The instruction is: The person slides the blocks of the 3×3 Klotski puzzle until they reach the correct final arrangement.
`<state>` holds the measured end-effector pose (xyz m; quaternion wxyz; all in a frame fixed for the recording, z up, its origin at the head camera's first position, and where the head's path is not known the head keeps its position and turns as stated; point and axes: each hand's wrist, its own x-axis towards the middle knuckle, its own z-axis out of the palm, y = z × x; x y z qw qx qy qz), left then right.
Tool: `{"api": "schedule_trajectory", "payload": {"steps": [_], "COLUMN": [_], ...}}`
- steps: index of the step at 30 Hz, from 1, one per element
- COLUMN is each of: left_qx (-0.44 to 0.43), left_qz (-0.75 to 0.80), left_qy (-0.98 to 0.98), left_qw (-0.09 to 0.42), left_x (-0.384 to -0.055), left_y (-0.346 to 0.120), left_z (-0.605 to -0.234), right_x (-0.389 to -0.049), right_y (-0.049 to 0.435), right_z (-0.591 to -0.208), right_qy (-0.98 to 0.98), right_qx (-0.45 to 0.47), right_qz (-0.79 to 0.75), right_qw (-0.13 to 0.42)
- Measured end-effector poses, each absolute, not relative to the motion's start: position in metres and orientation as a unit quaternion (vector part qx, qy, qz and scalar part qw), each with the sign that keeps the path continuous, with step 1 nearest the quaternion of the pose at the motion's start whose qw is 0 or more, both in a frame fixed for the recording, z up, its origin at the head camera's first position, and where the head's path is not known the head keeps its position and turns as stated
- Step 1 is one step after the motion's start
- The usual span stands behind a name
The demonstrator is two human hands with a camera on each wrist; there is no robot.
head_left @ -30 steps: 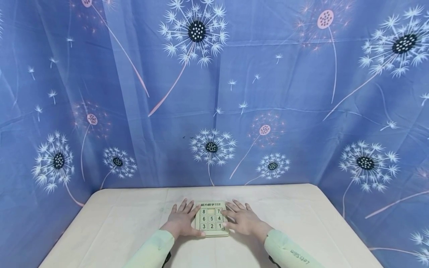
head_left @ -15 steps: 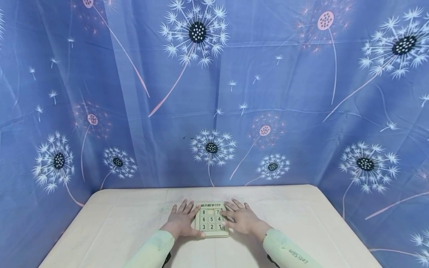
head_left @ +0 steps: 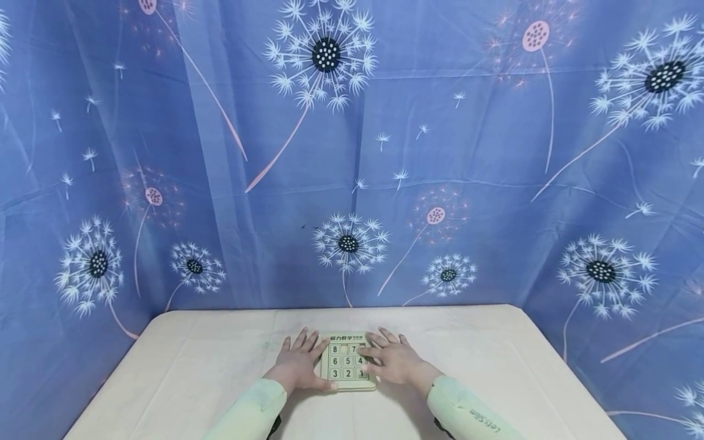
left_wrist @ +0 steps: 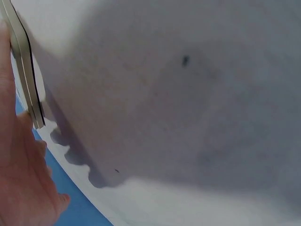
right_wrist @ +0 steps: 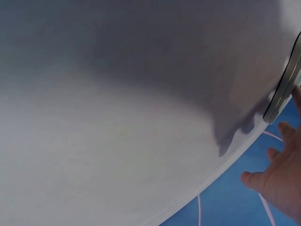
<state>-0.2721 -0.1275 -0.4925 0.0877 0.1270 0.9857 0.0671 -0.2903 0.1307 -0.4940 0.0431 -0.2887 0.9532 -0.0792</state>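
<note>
A pale green number sliding puzzle (head_left: 354, 385) lies flat on the table in the head view, with square tiles numbered 1 to 8. My left hand (head_left: 299, 365) rests along its left side, fingers spread, thumb at the near left corner and index finger near the far left corner. On the right, my right hand (head_left: 400, 362) touches the 7 tile (head_left: 353, 349) with its index finger. The right thumb lies at the 1 tile, partly covering it. Gaps show on both sides of the 7. Both wrist views catch only the puzzle's edge (left_wrist: 29, 75).
A cream-coloured cloth covers the table (head_left: 220, 342). Behind it and at both sides hangs a blue curtain (head_left: 286, 244) with a dandelion print. Pale green sleeves (head_left: 467, 409) cover my forearms.
The 7 tile has slid a little to the left, narrowing the gap beside the 8 and opening one on its right. My right hand has shifted left with it; the left hand stays put.
</note>
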Motion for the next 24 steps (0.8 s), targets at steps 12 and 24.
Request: {"api": "schedule_trajectory", "payload": {"steps": [12, 24], "left_qx": [0.128, 0.125], "left_qz": [0.064, 0.069], "left_qy": [0.986, 0.985], "left_qw": [0.091, 0.096], "left_x": [-0.271, -0.271], "left_y": [-0.127, -0.127], "left_z": [-0.490, -0.490], "right_x": [-0.291, -0.290], "right_y": [0.125, 0.120], "right_z": [-0.496, -0.498], "right_qy": [0.953, 0.952], "right_qx": [-0.290, -0.288], "right_qz": [-0.078, -0.088], "right_qw": [0.042, 0.047]}}
